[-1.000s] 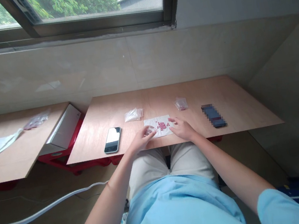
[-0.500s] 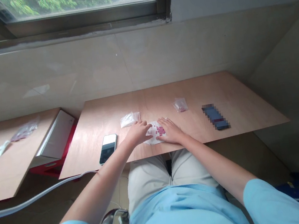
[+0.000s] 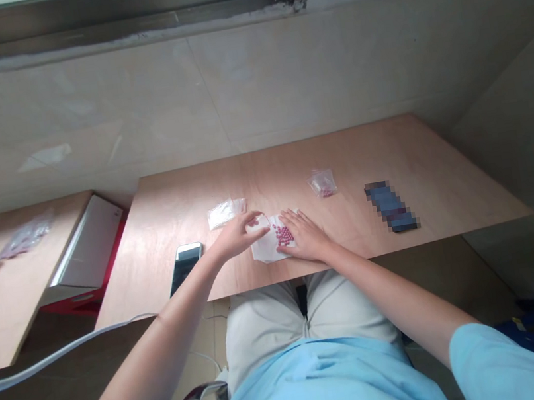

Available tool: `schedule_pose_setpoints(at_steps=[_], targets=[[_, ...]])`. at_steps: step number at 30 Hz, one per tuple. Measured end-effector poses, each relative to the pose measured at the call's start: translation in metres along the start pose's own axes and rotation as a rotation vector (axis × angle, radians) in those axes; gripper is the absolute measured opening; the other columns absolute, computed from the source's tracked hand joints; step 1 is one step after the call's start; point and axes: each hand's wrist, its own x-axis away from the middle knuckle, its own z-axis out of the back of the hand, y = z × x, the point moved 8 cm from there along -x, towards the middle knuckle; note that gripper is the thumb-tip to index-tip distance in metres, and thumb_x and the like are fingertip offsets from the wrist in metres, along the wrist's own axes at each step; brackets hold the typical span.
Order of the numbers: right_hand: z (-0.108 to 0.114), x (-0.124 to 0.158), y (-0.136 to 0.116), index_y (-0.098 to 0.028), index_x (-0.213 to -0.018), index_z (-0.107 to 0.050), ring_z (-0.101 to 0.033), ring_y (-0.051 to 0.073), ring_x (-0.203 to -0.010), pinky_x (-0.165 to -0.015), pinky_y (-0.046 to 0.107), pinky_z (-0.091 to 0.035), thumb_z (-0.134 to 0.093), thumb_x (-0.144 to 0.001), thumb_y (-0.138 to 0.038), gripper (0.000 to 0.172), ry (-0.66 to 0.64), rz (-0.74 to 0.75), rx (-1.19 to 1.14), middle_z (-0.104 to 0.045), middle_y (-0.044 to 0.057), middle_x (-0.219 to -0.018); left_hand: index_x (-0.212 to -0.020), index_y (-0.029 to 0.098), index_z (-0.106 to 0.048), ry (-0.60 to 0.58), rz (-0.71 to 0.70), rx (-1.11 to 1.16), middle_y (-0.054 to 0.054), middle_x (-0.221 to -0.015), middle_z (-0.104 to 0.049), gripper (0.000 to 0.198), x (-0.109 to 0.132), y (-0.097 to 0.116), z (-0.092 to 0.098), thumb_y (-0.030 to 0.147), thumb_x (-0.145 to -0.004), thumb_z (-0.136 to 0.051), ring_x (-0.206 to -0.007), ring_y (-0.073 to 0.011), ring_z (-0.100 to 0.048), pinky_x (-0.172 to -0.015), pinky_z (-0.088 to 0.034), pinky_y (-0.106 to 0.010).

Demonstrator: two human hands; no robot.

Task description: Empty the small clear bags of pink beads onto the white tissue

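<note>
A white sheet, perhaps paper (image 3: 265, 251), lies near the table's front edge with a cluster of small pink-red beads (image 3: 283, 235) on it. My right hand (image 3: 306, 235) rests flat over the sheet's right side, fingers stretched out beside the beads. At the sheet's left edge is my left hand (image 3: 237, 236), thumb and forefinger apart. A few reddish specks show between them; whether the fingers touch any is too small to tell. Just behind the left hand lies a clear plastic bag (image 3: 222, 215). Farther back on the right, another small clear bag (image 3: 323, 183) holds pink-red beads.
A phone (image 3: 185, 264) lies left of my left forearm, and a pixelated dark object (image 3: 391, 207) lies at the right. A second table (image 3: 14, 291) on the left carries a plastic bag and white cloth or paper. A pale cable (image 3: 69, 353) runs under my left forearm.
My left hand has shifted left, off the middle of the sheet, uncovering more of its left side. My right hand stays flat by the beads. The view has tilted down slightly.
</note>
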Motion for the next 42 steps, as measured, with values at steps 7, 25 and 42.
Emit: schedule_pose_setpoints(at_steps=[7,25,42], targets=[[0.0,0.0,0.003,-0.014,-0.156,-0.034,-0.021,0.033,-0.154,-0.128,0.053,-0.01,-0.067,-0.085,-0.059,0.091,0.01,-0.006,-0.076,-0.033,0.017,-0.162,-0.137,0.017,-0.057,-0.024,0.279,0.857,-0.015,-0.107,-0.071,0.069,0.01,-0.028,-0.008,0.066,-0.098,-0.028,-0.101,-0.0277,-0.068,-0.087,-0.057,-0.045],[0.003,-0.003,0.002,-0.014,-0.156,-0.036,-0.025,0.033,-0.152,-0.128,0.052,-0.013,-0.068,-0.084,-0.062,0.092,0.029,-0.009,-0.06,-0.035,0.017,-0.161,-0.145,0.017,-0.049,0.304,0.119,-0.34,-0.017,-0.149,-0.049,0.055,-0.021,-0.101,0.03,0.046,-0.1,-0.042,-0.139,-0.0319,-0.044,-0.117,-0.033,-0.049],[0.076,-0.063,0.112,-0.015,-0.143,-0.055,-0.047,0.03,-0.135,-0.117,0.046,-0.034,-0.045,-0.098,-0.021,0.047,0.212,-0.251,0.067,-0.057,0.016,-0.138,-0.158,0.026,-0.033,0.28,0.12,-0.461,-0.012,-0.166,-0.027,0.069,-0.018,-0.111,0.0,0.061,-0.099,-0.037,-0.154,-0.0368,-0.018,-0.122,-0.009,-0.06]])
